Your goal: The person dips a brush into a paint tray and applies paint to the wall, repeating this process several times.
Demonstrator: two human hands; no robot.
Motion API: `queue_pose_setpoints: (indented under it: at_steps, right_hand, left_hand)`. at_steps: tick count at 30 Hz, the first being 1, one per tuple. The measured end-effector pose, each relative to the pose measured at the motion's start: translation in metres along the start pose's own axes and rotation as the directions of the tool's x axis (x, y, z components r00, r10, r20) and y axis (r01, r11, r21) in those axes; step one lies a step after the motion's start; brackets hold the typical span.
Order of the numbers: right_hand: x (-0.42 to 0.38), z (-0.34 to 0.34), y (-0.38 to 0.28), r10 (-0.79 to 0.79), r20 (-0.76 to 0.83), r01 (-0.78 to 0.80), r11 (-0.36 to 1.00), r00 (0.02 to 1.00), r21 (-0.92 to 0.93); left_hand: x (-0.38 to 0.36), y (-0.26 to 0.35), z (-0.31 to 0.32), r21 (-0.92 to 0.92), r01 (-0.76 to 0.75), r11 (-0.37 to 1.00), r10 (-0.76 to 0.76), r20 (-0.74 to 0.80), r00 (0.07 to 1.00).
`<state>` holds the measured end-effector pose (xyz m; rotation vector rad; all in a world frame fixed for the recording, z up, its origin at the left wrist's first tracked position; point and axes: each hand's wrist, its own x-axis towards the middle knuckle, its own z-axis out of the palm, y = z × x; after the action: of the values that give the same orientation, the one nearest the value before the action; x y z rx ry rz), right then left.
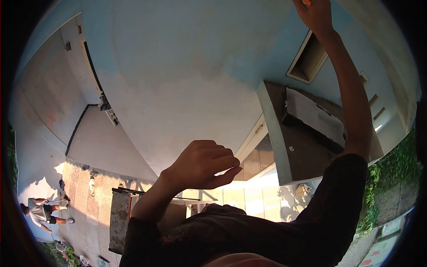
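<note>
My left hand (202, 164) hangs in front of my chest, before the pale wall. Its fingers are curled loosely, with the thumb close to them and a small bright gap between. Nothing shows in that gap. Raised high at the upper right, my right hand (314, 15) is partly cut off by the picture's edge. A bit of bright orange (307, 2) shows at its fingers, too little to name. Behind the right hand and forearm is the wall (187, 49), light blue above and greyish white lower down. Near the wrist lies a framed rectangular opening (309, 58).
A ledge (271, 133) juts out at the right, bearing a white-topped dark slab (313, 115). A worn panel (119, 218) stands by my left arm. Another person (42, 211) is on the paving (84, 200) at the lower left. Greenery (378, 187) grows at the right.
</note>
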<state>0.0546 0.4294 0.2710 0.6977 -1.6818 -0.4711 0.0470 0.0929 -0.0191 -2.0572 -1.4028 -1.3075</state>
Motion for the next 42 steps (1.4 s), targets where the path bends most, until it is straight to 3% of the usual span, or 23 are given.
queue_pose_setpoints:
  at_steps: [1,3,5,7,8,10,13,15,18,20,23,25,27,28,30,33,35,37,39,40,42]
  right_hand:
    - [-0.014,0.009,-0.007,0.006,0.005,-0.006,1.0,1.0,0.005]
    - [-0.072,0.035,-0.037,0.069,0.367,-0.048,0.997,0.927,-0.066]
    - [-0.111,0.048,-0.089,-0.01,0.554,-0.04,0.996,0.832,0.079]
    - [-0.139,0.057,-0.134,-0.013,0.736,-0.177,0.968,0.677,0.18]
    - [-0.147,0.063,-0.147,-0.016,0.736,-0.176,0.967,0.677,0.183]
    - [-0.157,0.069,-0.162,-0.006,0.844,-0.458,0.838,0.537,0.297]
    - [-0.155,0.082,-0.143,0.047,0.796,-0.423,0.865,0.603,0.27]
    - [-0.134,0.084,-0.114,0.11,0.678,-0.359,0.903,0.727,0.238]
    - [-0.074,0.067,-0.086,0.096,0.431,-0.136,0.989,0.897,0.064]
    - [-0.051,0.059,-0.079,-0.03,0.253,0.057,0.993,0.967,-0.101]
    - [-0.07,0.069,-0.094,-0.013,0.385,0.067,0.989,0.923,-0.128]
    - [-0.116,0.086,-0.123,-0.112,0.554,0.123,0.992,0.825,0.018]
    - [-0.143,0.091,-0.157,-0.126,0.818,-0.061,0.979,0.561,0.193]
    - [-0.157,0.097,-0.17,-0.106,0.858,-0.147,0.967,0.502,0.206]
    - [-0.162,0.1,-0.19,-0.042,0.828,-0.347,0.895,0.56,0.28]
    - [-0.156,0.106,-0.168,0.067,0.833,-0.467,0.852,0.549,0.239]
    - [-0.139,0.106,-0.129,0.127,0.753,-0.467,0.846,0.646,0.258]
    - [-0.096,0.092,-0.103,0.186,0.707,-0.381,0.916,0.683,0.127]
    - [-0.065,0.083,-0.087,0.118,0.525,-0.191,0.978,0.843,0.088]
    - [-0.05,0.075,-0.092,0.124,0.529,-0.201,0.976,0.839,0.09]
    - [-0.026,0.063,-0.109,0.097,0.37,-0.117,0.993,0.924,0.033]
  left_hand:
    - [0.0,0.0,-0.001,0.005,0.002,1.0,-0.002,0.008,1.0]
    - [0.0,0.002,-0.001,0.0,0.007,1.0,-0.007,0.019,1.0]
    - [0.001,0.004,-0.001,0.002,-0.019,1.0,0.019,0.003,1.0]
    - [0.0,0.004,0.001,-0.01,-0.021,1.0,0.021,-0.004,1.0]
    - [0.0,0.005,0.001,-0.021,-0.024,0.999,0.024,-0.003,1.0]
    - [0.0,0.006,0.001,-0.021,-0.021,1.0,0.021,0.003,1.0]
    - [0.0,0.008,0.002,-0.028,-0.024,0.999,0.024,-0.005,1.0]
    - [0.0,0.008,0.0,-0.021,-0.031,0.999,0.031,-0.023,0.999]
    - [-0.001,0.008,0.0,-0.041,-0.041,0.998,0.04,-0.039,0.998]
    - [0.0,0.01,-0.004,0.0,-0.025,1.0,0.025,0.035,0.999]
    - [0.001,0.012,-0.006,-0.02,-0.033,0.999,0.034,0.036,0.999]
    - [0.0,0.014,-0.007,-0.032,-0.04,0.999,0.041,0.03,0.999]
    - [0.0,0.016,-0.008,-0.039,-0.049,0.998,0.05,0.019,0.999]
    - [0.0,0.017,-0.009,-0.033,-0.055,0.998,0.056,0.023,0.998]
    - [0.0,0.019,-0.008,-0.028,-0.065,0.997,0.066,0.029,0.997]
    - [-0.002,0.019,-0.009,-0.043,-0.065,0.997,0.067,0.04,0.997]
    - [-0.003,0.02,-0.01,-0.054,-0.058,0.997,0.06,0.038,0.997]
    - [-0.003,0.02,-0.011,-0.055,-0.057,0.997,0.058,0.026,0.998]
    - [-0.002,0.02,-0.011,-0.059,-0.053,0.997,0.055,0.021,0.998]
    - [-0.001,0.02,-0.011,-0.055,-0.065,0.996,0.066,0.009,0.998]
    - [-0.001,0.022,-0.01,-0.051,-0.078,0.996,0.078,0.0,0.997]
